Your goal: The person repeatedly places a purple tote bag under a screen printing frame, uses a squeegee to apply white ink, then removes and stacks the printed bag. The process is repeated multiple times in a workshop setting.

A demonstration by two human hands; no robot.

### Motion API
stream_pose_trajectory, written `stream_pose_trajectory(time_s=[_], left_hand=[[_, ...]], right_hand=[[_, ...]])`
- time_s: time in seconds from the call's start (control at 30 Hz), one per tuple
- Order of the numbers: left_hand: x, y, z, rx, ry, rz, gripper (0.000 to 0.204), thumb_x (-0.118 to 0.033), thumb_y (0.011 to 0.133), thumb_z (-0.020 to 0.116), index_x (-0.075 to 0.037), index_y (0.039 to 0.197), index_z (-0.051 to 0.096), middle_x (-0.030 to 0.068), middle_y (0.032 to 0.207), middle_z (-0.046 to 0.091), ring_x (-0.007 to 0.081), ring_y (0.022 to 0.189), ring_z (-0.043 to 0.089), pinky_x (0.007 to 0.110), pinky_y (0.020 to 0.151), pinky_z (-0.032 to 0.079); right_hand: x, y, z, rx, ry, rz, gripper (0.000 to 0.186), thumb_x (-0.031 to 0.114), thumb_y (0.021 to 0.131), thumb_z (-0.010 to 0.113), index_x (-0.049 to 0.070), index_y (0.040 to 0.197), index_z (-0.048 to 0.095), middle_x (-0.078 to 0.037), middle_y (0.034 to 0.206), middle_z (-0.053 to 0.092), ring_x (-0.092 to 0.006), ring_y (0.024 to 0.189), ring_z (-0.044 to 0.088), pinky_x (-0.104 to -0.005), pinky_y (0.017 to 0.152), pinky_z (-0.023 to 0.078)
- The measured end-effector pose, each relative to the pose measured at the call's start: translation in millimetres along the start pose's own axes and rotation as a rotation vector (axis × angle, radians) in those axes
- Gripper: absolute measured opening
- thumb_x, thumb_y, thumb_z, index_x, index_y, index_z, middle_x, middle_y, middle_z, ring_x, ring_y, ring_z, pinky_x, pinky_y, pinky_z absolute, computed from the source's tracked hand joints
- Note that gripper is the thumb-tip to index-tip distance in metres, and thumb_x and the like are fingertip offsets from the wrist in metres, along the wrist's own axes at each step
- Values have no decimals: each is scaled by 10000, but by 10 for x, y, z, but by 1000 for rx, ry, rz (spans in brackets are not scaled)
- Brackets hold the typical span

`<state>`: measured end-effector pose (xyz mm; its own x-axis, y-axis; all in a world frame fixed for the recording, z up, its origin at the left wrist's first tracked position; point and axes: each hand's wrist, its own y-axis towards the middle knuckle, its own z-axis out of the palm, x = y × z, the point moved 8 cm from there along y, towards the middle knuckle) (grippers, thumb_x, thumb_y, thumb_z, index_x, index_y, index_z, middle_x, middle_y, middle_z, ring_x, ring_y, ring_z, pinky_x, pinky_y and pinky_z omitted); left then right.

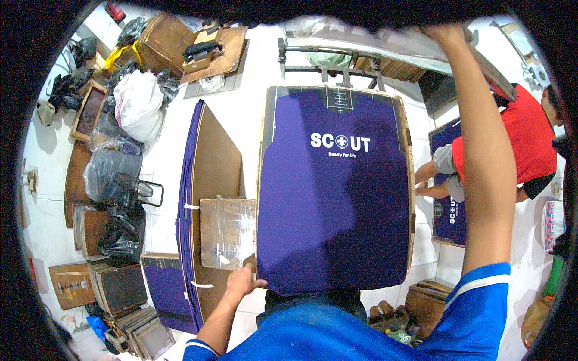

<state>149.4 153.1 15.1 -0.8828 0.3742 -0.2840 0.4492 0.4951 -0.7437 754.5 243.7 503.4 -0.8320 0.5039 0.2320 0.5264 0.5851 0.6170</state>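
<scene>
- A purple shirt (334, 228) lies face up and smooth over a board (340, 99), stretched, it seems, so the cloth stays flat; white print (341, 142) crosses its chest.
- The left hand (242, 280) is at the board's near-left corner, thumb on the hem, perhaps to steady it; whether it pinches the cloth, I cannot tell.
- The right hand (447, 36) reaches beyond the board's far-right corner to a pale frame (385, 39), probably to steady it; its fingers are partly hidden, so its grip is unclear.
- A metal rack (331, 69) sits at the board's far edge, apparently supporting it.
- Left of the board, a brown panel (214, 156) stands on edge, perhaps to save space, beside a taped box (226, 231).
- Right of the board, a co-worker in red (509, 141) leans over another purple shirt (451, 222).
</scene>
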Motion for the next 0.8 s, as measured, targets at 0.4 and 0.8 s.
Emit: stream_pose_trajectory(time_s=[0.4,0.8], left_hand=[[-2739,292,-1352,-341,-1965,364,377,-189,1035,684,-49,1363,561,75,1235,673,177,1105,661,353,978,576],[-1382,1322,-471,-416,-691,-167,351,-310,978,760,18,1007,639,203,986,737,274,865,741,412,785,601]], right_hand=[[-60,-2948,896,211,171,-122,555,579,708,893,81,855,697,-83,784,661,-323,783,657,-500,788,475],[-567,-2795,3026,569,155,-296,233,-1,845,632,104,1041,702,-145,997,746,-384,961,681,-541,830,476]])
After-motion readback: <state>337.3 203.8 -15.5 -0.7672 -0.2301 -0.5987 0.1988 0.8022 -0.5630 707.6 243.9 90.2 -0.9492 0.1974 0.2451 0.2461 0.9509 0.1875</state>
